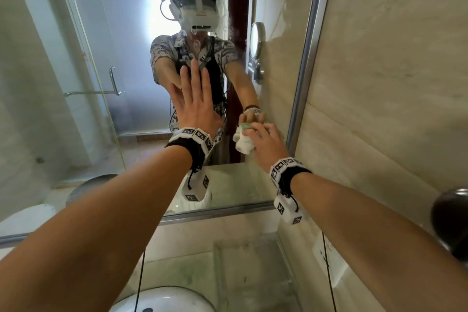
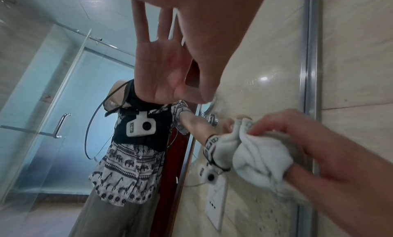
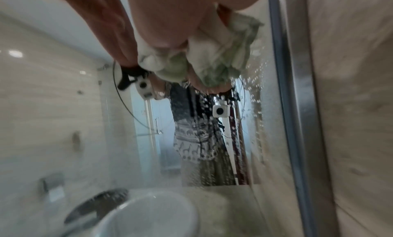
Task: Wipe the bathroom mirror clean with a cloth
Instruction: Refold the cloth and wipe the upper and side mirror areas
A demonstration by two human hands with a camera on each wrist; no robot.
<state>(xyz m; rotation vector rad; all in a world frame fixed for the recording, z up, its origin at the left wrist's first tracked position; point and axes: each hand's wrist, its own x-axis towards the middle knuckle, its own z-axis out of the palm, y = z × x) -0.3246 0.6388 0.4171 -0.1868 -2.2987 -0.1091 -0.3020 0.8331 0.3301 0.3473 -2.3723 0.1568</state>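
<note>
- Currently left hand [image 1: 193, 106] flat, fingers straight, on mirror [image 1: 106, 33].
- Right hand [image 1: 268, 143] grips bunched cloth [image 1: 243, 143] against glass beside frame [image 1: 307, 53].
- Right wrist view blurred; droplets on glass, fingers mostly cloth-covered.

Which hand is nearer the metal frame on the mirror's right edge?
Right. The right hand, holding the cloth against the mirror, sits just beside the metal frame. The left hand presses flat on the glass farther toward the mirror's middle.
</note>
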